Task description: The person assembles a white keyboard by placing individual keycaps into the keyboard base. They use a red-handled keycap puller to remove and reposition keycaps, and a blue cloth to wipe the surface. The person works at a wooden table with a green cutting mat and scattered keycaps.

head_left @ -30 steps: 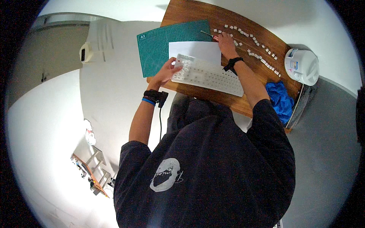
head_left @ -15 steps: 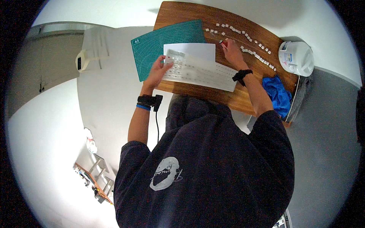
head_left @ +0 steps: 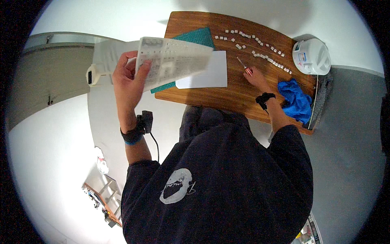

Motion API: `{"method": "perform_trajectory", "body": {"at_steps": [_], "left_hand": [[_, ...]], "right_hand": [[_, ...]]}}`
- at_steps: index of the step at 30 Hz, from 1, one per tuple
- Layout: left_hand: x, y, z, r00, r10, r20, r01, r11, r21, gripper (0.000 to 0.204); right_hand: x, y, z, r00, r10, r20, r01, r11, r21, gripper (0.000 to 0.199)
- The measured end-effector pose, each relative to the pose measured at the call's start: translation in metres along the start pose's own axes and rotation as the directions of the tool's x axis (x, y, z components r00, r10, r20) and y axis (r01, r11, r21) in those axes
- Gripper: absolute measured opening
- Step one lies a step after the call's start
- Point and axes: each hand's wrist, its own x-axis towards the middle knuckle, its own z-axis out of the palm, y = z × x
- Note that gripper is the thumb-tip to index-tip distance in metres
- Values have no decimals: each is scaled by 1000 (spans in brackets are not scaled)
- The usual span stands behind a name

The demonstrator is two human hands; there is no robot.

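Lifted off the table since a moment ago, the white keyboard is hanging tilted past its left edge, left hand gripping it. Right hand is pinching a small tool near the keycap rows.

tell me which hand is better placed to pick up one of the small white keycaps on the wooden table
The right hand: it rests on the wooden table beside the small white keycaps, though holding a thin tool. The left hand is busy lifting the white keyboard.
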Motion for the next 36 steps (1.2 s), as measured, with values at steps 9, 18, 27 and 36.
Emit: {"method": "perform_trajectory", "body": {"at_steps": [9, 18, 27, 36], "left_hand": [[-7, -3, 112, 966, 167, 196, -233, 892, 388, 31], [-30, 1, 220, 773, 223, 593, -436, 866, 243, 54], [17, -158, 243, 676, -8, 737, 8, 1000, 4, 36], [55, -353, 197, 872, 69, 484, -221, 939, 265, 67]], "right_hand": [[-11, -64, -28, 962, -14, 272, -168, 758, 631, 50], [-79, -101, -106, 963, -62, 263, -241, 239, 940, 66], [-105, -50, -133, 964, 179, 197, -254, 402, 880, 51], [-73, -3, -122, 977, 129, 170, -199, 835, 512, 33]]}}
